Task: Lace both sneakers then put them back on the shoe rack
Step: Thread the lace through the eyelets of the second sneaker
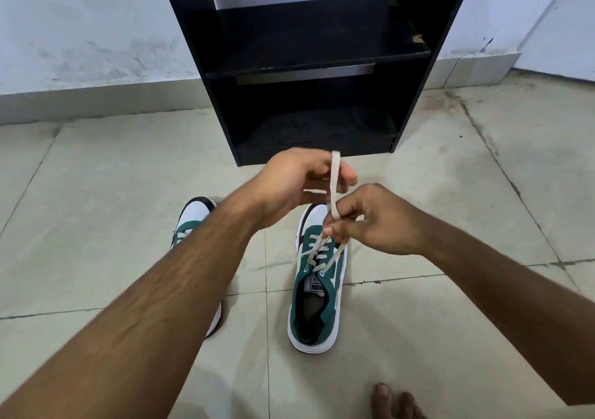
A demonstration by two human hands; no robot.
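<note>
right sneaker (317, 302): green-white, upright, floor | left sneaker (193, 222): part-hidden | shoe rack (309, 64): black

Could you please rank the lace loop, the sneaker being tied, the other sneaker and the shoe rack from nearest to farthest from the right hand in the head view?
1. Lace loop: pinched in the right hand, by its fingers.
2. Sneaker being tied: just below the hand.
3. Other sneaker: left, partly behind the left forearm.
4. Shoe rack: beyond, against the wall.

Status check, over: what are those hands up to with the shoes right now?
Left hand and right hand both pinching the lace above the right-side sneaker. Other sneaker on the floor, half hidden by the forearm. Shoe rack holds no shoes, path open.
</note>
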